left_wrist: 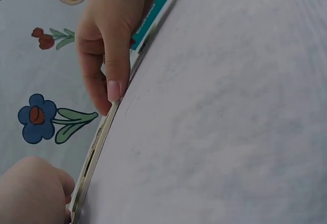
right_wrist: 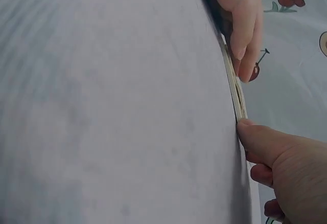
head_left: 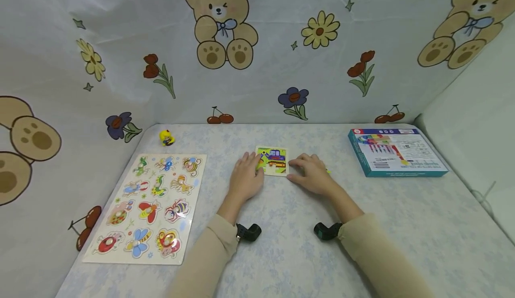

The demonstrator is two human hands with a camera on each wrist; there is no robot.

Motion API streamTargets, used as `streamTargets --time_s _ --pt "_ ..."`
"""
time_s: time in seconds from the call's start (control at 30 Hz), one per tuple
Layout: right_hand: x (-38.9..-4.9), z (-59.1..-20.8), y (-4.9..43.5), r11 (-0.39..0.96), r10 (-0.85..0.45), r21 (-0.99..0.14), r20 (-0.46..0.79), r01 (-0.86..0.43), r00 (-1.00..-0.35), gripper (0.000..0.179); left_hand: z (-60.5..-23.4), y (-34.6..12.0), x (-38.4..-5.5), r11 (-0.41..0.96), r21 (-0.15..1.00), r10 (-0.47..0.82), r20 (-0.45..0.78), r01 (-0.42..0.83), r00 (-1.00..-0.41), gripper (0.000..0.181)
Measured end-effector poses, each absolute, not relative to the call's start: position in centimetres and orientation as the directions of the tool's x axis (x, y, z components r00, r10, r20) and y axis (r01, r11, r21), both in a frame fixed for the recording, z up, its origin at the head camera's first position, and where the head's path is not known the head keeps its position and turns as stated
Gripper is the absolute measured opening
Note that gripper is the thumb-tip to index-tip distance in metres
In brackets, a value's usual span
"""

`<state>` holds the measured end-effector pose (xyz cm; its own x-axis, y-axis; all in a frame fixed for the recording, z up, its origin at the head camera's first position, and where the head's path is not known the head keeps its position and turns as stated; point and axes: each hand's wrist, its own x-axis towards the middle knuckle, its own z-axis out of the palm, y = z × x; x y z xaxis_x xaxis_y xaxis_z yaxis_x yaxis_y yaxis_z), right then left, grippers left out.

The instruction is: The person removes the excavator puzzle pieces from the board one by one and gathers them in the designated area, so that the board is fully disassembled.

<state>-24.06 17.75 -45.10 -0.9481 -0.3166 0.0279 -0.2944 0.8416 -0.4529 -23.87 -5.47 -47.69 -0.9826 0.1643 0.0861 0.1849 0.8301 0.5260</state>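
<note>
A small square picture puzzle (head_left: 276,163), which shows a vehicle in purple and yellow, lies flat on the table (head_left: 289,257), between the two hands. The left hand (head_left: 246,176) rests at its left side; the fingers are rather straight and touch the edge and the upper left corner. The right hand (head_left: 313,174) is at the right edge, with thumb and forefinger apart and bent a little, their tips touching the puzzle's side. A small yellow-green thing (head_left: 328,171) shows from behind this hand; what it is, I cannot tell. On the left lies a puzzle board with insects (head_left: 150,208), a yellow figurine (head_left: 166,138) beyond it. On the right lies a flat teal-sided box (head_left: 398,152).
</note>
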Motion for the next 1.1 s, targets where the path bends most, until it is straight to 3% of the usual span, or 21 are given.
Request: streamTargets --time_s 0.23,0.53,0.73,1.1 --pt "-24.3 -44.8 16.7 0.847 -0.31 -0.451 0.008 -0.28 -0.951 0.047 -47.8 -5.8 -23.8 0.825 0.544 0.104 0.12 0.153 -0.987 0.048" --pt "-24.7 -45.1 16.1 0.842 -0.263 -0.483 0.025 -0.243 -0.964 0.051 -47.8 -5.8 -23.7 0.859 0.489 0.118 0.095 0.15 -0.988 0.047" --pt "-24.9 -45.2 14.9 0.86 -0.262 -0.433 0.079 -0.27 -0.962 0.057 -48.4 -5.9 -23.8 0.901 0.406 0.145 0.058 0.155 -0.988 0.047" --pt "-25.2 -45.4 13.1 0.915 -0.215 -0.323 0.118 -0.242 -0.969 0.065 -48.3 -5.9 -23.7 0.9 0.405 0.152 0.052 0.16 -0.987 0.046"
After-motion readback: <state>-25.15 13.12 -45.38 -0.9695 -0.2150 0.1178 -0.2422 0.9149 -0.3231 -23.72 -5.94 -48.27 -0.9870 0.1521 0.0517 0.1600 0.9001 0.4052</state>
